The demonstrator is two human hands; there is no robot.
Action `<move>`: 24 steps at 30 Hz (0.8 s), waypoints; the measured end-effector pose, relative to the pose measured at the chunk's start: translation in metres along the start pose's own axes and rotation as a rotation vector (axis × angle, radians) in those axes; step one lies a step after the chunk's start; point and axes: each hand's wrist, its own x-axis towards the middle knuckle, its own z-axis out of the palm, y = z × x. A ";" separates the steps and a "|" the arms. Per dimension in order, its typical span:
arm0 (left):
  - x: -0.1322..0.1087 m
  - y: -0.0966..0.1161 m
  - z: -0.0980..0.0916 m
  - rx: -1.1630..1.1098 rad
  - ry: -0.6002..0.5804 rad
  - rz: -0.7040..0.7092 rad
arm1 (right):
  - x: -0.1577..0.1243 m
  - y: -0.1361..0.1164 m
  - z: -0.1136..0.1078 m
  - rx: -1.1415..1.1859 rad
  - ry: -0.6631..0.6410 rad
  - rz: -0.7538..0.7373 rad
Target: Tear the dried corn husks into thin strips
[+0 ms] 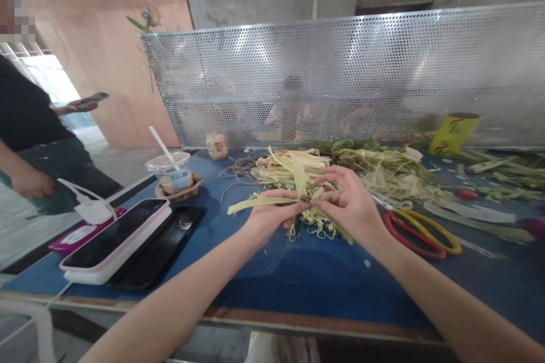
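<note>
My left hand [269, 214] and my right hand [351, 199] meet over the middle of the table, their fingertips pinched together on pale green leaf strips that look like corn husk. One flat strip [251, 203] sticks out leftward past my left hand, and another folded strip [300, 177] stands up between the hands. Curly shredded greenery [321, 224] shows just below and behind my fingers. Beyond them lies a bundle of pale yellow husk strips [276, 165]. Exactly how the strips join between the fingertips is hidden.
Right of my hands lie red-and-yellow-handled scissors [443, 247], leafy scraps [400, 173] and a yellow cylinder [453, 133]. At left are a phone [123, 232], a black tray [164, 255], and a lidded cup [176, 176]. A perforated metal screen [332, 79] backs the table; a person [29, 125] stands left.
</note>
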 end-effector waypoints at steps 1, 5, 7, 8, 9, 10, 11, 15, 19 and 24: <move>0.000 0.001 0.000 -0.009 -0.007 -0.025 | -0.001 -0.002 -0.001 -0.023 -0.002 -0.038; 0.002 0.003 -0.004 -0.040 -0.051 -0.136 | -0.002 -0.009 -0.008 -0.255 -0.123 -0.320; 0.003 0.003 -0.006 -0.055 -0.077 -0.170 | -0.001 -0.011 -0.012 -0.423 -0.205 -0.466; 0.003 0.003 -0.006 -0.059 -0.085 -0.185 | -0.001 -0.011 -0.013 -0.486 -0.227 -0.507; 0.003 0.002 -0.007 -0.060 -0.093 -0.198 | 0.000 -0.011 -0.014 -0.524 -0.238 -0.525; 0.004 0.002 -0.007 -0.062 -0.101 -0.208 | 0.000 -0.010 -0.015 -0.542 -0.238 -0.531; 0.004 0.001 -0.007 -0.065 -0.106 -0.216 | 0.001 -0.010 -0.015 -0.552 -0.238 -0.530; 0.004 0.000 -0.008 -0.100 -0.117 -0.266 | 0.002 -0.008 -0.016 -0.576 -0.277 -0.531; 0.003 0.002 -0.009 -0.148 -0.143 -0.350 | 0.002 -0.009 -0.019 -0.580 -0.336 -0.521; 0.004 0.003 -0.011 -0.185 -0.143 -0.379 | 0.002 -0.010 -0.019 -0.570 -0.359 -0.545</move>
